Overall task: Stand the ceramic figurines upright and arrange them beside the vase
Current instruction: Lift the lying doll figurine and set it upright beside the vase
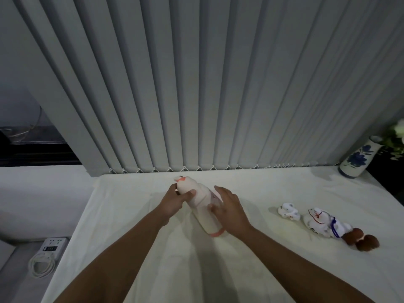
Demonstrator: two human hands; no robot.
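A tall white figurine (200, 201) with pink trim lies tilted on the white cloth, its head toward the blinds. My left hand (175, 201) grips its head end, and my right hand (229, 209) holds its lower body near the pink base. To the right, a small white figurine (288, 211) lies on its side. Next to it a larger white figurine (321, 223) with red and blue cords and brown feet also lies on its side. The white vase (356, 160) with blue flowers stands at the far right by the blinds.
The table (153, 259) is covered with a white cloth. Grey vertical blinds (196, 84) hang behind it. A white power strip (52, 244) with a coiled cable (41, 264) lies on a lower surface at the left. Pale flowers (395, 136) rise from the vase.
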